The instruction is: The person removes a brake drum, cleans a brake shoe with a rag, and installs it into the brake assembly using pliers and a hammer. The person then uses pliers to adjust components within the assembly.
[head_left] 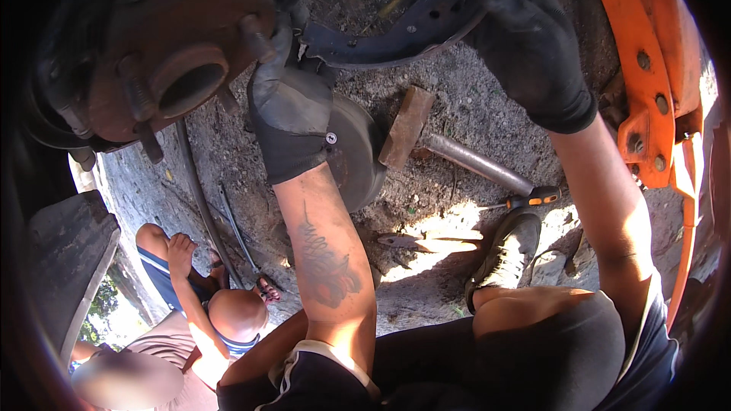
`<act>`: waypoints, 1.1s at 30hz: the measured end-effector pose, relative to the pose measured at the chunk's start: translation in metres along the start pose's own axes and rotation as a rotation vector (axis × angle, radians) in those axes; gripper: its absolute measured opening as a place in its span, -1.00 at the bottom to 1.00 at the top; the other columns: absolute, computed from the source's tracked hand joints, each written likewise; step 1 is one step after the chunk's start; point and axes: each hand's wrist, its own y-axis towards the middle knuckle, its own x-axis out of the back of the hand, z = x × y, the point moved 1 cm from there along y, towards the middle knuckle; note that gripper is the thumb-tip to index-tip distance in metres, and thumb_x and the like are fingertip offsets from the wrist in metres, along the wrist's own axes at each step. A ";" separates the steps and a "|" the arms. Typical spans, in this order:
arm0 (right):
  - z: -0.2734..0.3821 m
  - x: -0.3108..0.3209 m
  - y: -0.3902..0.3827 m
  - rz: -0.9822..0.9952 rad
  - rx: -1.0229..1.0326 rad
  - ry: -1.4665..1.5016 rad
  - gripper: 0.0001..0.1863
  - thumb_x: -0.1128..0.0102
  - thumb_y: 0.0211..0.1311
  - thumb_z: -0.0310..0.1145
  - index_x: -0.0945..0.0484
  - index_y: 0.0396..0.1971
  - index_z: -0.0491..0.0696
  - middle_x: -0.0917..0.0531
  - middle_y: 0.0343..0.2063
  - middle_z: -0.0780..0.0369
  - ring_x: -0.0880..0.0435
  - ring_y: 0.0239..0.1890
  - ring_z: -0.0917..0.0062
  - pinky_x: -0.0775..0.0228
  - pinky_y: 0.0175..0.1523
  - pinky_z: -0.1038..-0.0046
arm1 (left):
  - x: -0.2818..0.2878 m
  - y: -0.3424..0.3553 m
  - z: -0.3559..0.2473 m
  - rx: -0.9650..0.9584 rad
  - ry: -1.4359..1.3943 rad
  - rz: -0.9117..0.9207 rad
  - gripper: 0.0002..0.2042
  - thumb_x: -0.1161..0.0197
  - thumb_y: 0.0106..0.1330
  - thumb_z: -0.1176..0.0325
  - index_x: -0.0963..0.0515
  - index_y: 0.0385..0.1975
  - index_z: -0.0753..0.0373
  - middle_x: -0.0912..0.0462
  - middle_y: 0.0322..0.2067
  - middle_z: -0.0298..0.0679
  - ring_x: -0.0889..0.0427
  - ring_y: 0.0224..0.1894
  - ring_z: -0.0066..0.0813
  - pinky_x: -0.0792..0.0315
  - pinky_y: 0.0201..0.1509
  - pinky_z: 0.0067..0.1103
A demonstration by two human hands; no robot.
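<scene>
While both black-gloved hands work at the rusty round wheel hub (179, 68), the curved black brake shoe (396, 30) spans between them, just right of the hub. Left hand (285, 103): closed on the shoe's lower end. Right hand (525, 38): clamped on its upper end. Below on the dirt (well apart): rusty block-headed hammer (407, 125), orange-handled screwdriver (533, 198), grey brake drum (354, 152).

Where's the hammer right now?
In the head view the hammer lies on the dirt ground at centre, its rusty head beside the brake drum, below the gloved right hand.
</scene>
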 end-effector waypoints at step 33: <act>-0.039 -0.036 -0.026 -0.338 0.513 -0.606 -0.76 -0.27 0.39 -0.36 -0.50 -0.08 -0.16 -0.65 -0.32 0.32 -0.56 -0.28 0.75 -0.42 -0.19 0.62 | -0.014 0.002 0.000 -0.168 0.111 -0.112 -0.79 -0.26 0.37 0.35 -0.54 -0.03 0.13 -0.54 -0.17 -0.44 -0.43 -0.25 -0.62 -0.31 -0.16 -0.51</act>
